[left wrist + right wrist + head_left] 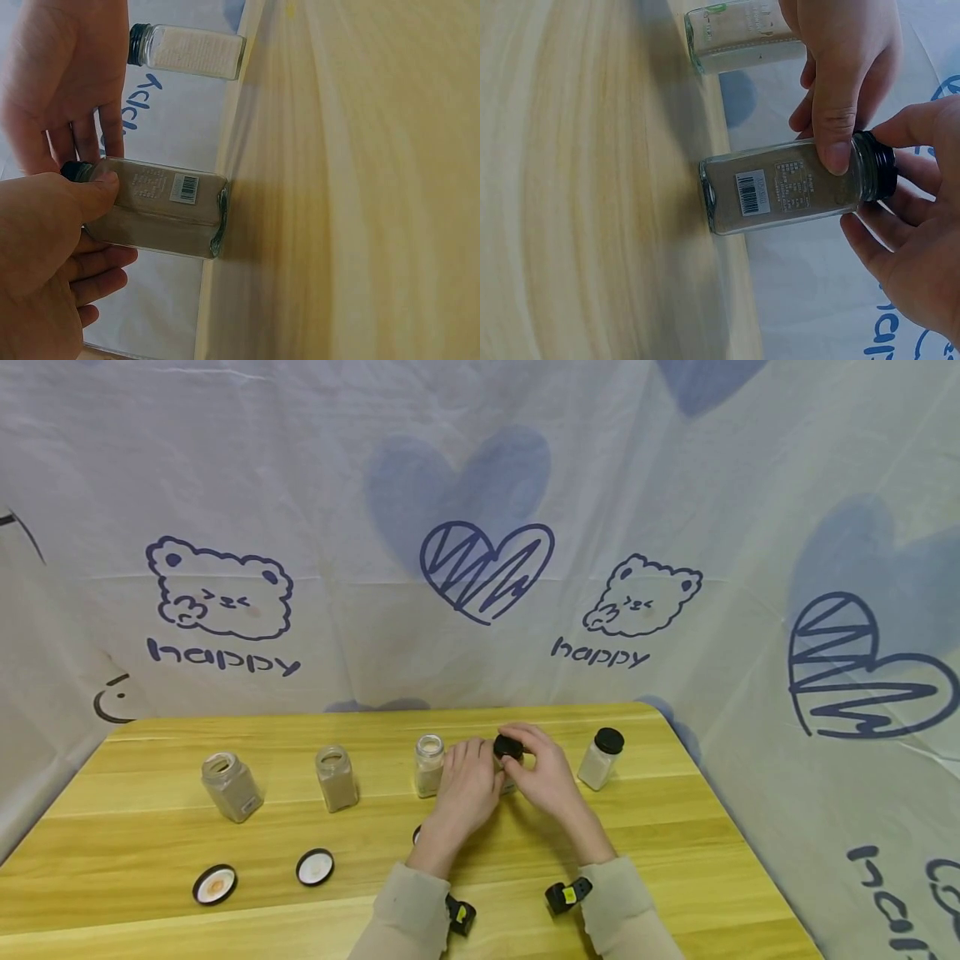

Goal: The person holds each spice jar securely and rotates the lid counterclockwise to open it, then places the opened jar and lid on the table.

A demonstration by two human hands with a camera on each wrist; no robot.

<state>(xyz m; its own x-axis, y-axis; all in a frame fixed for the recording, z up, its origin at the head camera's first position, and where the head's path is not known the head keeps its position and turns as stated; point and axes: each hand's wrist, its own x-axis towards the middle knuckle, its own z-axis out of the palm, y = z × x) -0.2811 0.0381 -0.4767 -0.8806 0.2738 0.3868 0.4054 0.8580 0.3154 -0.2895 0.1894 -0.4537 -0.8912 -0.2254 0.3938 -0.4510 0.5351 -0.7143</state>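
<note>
A square glass jar (802,196) of brownish powder, with a barcode label, stands on the table between both hands. My left hand (467,781) grips the jar's body, its thumb pressed on the near side in the left wrist view. The fingers of my right hand (549,777) are curled about the black lid (507,746), which sits on the jar's neck. Whether the lid is loose I cannot tell. Just left of the left hand stands an uncapped jar (429,768) of pale powder. A capped jar (600,760) with pale contents is right of the right hand.
Two more uncapped jars, one at the far left (234,789) and one nearer (337,779), stand on the wooden table (675,877). Upturned black lids (215,885) (315,867) lie before them. Another lid (417,835) is partly hidden by the left wrist. A printed curtain (345,627) hangs behind.
</note>
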